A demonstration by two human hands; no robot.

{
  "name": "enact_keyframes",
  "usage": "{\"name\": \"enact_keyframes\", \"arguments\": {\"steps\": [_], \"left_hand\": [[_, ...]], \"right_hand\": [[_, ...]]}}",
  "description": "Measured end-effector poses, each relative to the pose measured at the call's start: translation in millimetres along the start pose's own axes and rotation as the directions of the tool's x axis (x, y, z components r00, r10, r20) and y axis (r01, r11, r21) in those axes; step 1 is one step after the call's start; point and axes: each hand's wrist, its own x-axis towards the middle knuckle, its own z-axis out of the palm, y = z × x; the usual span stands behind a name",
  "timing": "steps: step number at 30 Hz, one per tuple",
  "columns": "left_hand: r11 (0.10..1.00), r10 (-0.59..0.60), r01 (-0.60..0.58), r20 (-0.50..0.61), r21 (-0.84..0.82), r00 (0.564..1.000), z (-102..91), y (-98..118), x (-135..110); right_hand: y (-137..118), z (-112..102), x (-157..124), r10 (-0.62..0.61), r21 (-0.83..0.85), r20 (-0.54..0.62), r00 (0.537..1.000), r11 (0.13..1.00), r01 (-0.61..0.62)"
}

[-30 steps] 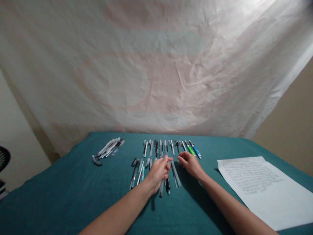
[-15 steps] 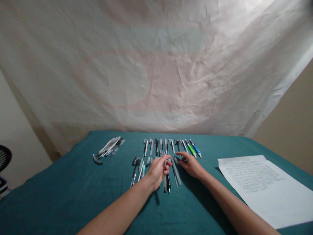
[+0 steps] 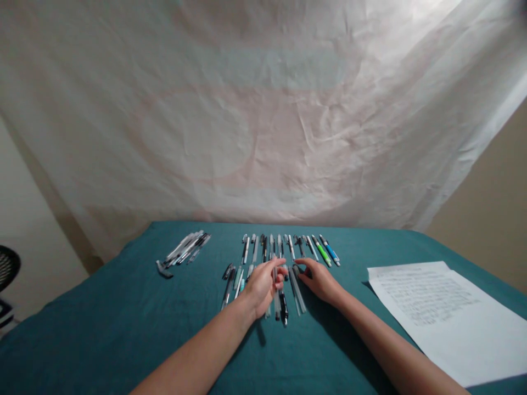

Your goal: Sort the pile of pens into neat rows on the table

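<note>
My left hand (image 3: pixel 262 285) is closed around a clear-barrelled pen (image 3: pixel 277 307), held upright with its dark end downward. Beside that pen lies a black pen (image 3: pixel 284 308). My right hand (image 3: pixel 319 278) has its thumb and index finger at the upper end of a clear pen (image 3: pixel 298 293), which lies close against another in the near row. To the left in this row are a dark-capped pen (image 3: pixel 228 288) and a white one (image 3: pixel 239 285). My left hand hides part of the row.
A far row of pens ends in a green pen (image 3: pixel 321 251) and a blue pen (image 3: pixel 330 250). A pile of pens (image 3: pixel 187 248) lies at left, with a dark curved piece (image 3: pixel 164 269) nearby. Handwritten paper sheets (image 3: pixel 448 323) lie at right on the green cloth (image 3: pixel 123 323).
My right hand has curled its index finger in and closed on the upper end of the clear pen. My left hand shifted slightly left, still holding its pen.
</note>
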Motion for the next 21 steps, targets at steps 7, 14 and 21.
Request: {"name": "enact_keyframes", "arguments": {"steps": [7,14,21], "left_hand": [[1.000,0.010,-0.010,-0.009,-0.030,1.000,0.4,8,-1],[0.998,0.026,-0.025,0.012,-0.058,1.000,-0.8,13,-2],[0.997,0.027,-0.027,-0.001,-0.078,1.000,-1.4,14,-2]], "right_hand": [[-14,-22,-9,0.250,0.032,0.402,0.881,0.958,-0.286],[-26,-19,-16,0.295,0.069,0.589,0.752,0.909,-0.411],[-22,-7,-19,0.288,0.012,0.507,0.813,0.940,-0.340]]}}
